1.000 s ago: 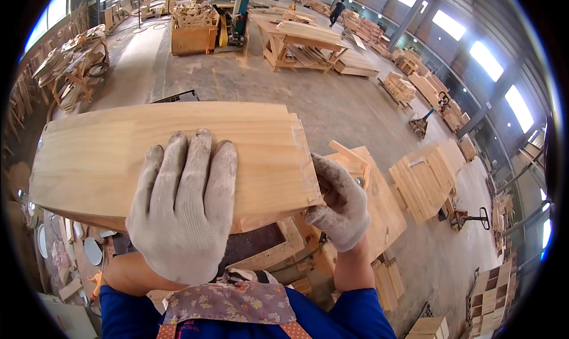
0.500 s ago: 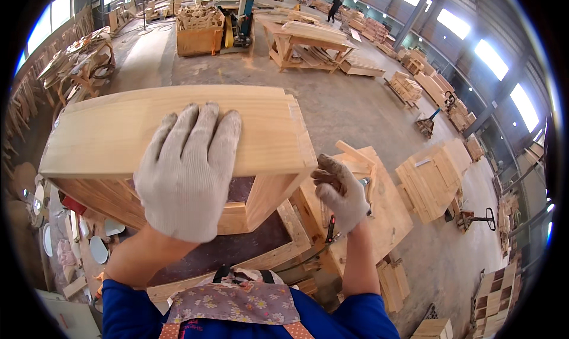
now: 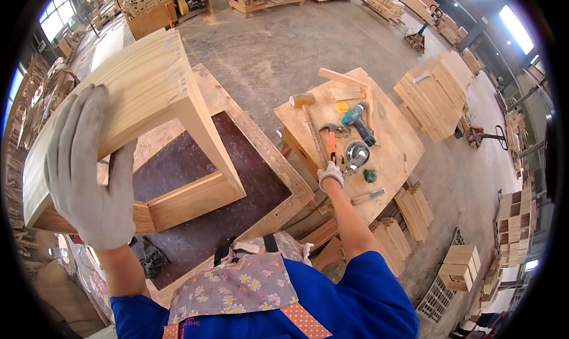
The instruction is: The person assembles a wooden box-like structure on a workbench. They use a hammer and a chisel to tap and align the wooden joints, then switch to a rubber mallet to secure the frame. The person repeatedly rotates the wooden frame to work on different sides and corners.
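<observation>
A pale wooden drawer box (image 3: pixel 124 81) is tilted up on the dark-topped workbench (image 3: pixel 255 173) at left. My left hand (image 3: pixel 89 179), in a white knit glove, holds its upper panel, fingers lying over the face and the thumb by the lower edge. Reaching right, my gloved right hand (image 3: pixel 330 176) is closed round the orange-and-black handle of a claw hammer (image 3: pixel 332 142). The hammer lies on a small plywood-topped table (image 3: pixel 391 140). Beside it are a teal cordless drill (image 3: pixel 358 123) and a round metal bowl with a metal tool (image 3: pixel 357 155) in it.
The small table also bears wood strips (image 3: pixel 344 78), a tape roll (image 3: pixel 302 99), a yellow disc (image 3: pixel 342 106) and a chisel-like tool (image 3: pixel 368 196). Stacked boards (image 3: pixel 432 96) stand to the right, near a pallet jack (image 3: pixel 489 136). Wood pieces (image 3: pixel 391 244) lie below the table.
My right hand has left the drawer box's corner and moved down to the hammer. The view has swung right, and the box now sits farther left, tilted, with my left hand still on it.
</observation>
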